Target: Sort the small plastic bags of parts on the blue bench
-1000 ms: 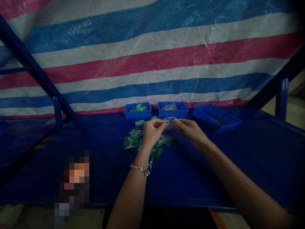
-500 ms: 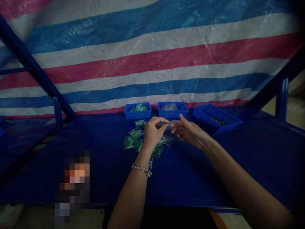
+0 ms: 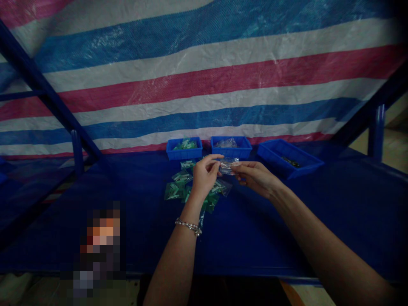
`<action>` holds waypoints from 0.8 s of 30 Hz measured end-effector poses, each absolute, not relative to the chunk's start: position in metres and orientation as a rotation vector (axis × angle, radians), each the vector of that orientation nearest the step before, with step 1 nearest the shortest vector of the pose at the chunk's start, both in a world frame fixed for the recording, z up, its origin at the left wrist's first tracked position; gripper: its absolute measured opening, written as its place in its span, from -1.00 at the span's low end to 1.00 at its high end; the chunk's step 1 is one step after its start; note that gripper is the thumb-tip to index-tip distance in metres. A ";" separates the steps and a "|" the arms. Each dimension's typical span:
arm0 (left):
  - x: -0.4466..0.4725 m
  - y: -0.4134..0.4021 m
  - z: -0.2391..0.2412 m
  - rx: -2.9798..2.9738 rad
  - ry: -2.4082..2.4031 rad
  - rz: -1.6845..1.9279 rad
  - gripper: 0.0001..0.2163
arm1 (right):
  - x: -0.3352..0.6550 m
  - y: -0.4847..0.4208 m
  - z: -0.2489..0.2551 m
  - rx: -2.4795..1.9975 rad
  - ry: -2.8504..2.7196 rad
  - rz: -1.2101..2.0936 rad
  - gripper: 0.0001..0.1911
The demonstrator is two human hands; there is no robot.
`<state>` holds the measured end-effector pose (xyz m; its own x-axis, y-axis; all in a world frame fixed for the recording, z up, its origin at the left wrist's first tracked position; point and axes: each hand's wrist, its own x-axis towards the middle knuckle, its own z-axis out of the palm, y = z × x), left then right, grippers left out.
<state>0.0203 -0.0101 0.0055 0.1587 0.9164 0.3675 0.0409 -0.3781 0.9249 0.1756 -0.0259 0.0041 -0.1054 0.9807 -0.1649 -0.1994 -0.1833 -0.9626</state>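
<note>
My left hand (image 3: 204,176) and my right hand (image 3: 255,177) meet above a dark blue table (image 3: 287,221), both pinching a small clear plastic bag (image 3: 228,164) between fingertips. The bag's contents are too dim to make out. A bracelet circles my left wrist. Under my left hand lies a loose pile of small bags with green pieces (image 3: 181,187), several of them spread on the table.
Three blue trays stand at the table's back: the left tray (image 3: 184,148) holds green pieces, the middle tray (image 3: 231,146) holds clear bags, the right tray (image 3: 288,157) holds a few dark parts. A striped tarp (image 3: 204,76) hangs behind. Blue frame posts (image 3: 76,151) flank the table.
My right hand, spread half a second ago, has closed its fingers onto the clear bag. The bag now sits flatter between both hands. My left hand stayed almost still.
</note>
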 end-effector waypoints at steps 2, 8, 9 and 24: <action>0.019 -0.010 0.006 1.534 0.978 1.333 -0.77 | 0.175 -0.025 0.003 -1.151 -1.052 1.432 -0.78; 0.021 -0.010 0.001 1.499 1.025 1.137 -0.75 | 0.172 -0.027 0.004 -1.153 -1.168 1.323 -0.76; 0.022 -0.009 0.000 1.497 1.010 1.133 -0.77 | 0.172 -0.027 0.005 -1.150 -1.177 1.312 -0.76; 0.020 -0.008 -0.001 1.497 0.993 1.182 -0.84 | 0.170 -0.030 0.006 -1.168 -1.260 1.272 -0.71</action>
<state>0.0203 -0.0083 -0.0011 0.2027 0.9573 0.2060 0.0375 -0.2178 0.9753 0.1701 -0.0301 0.0064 -0.0778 0.9970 -0.0024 -0.0070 -0.0029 -1.0000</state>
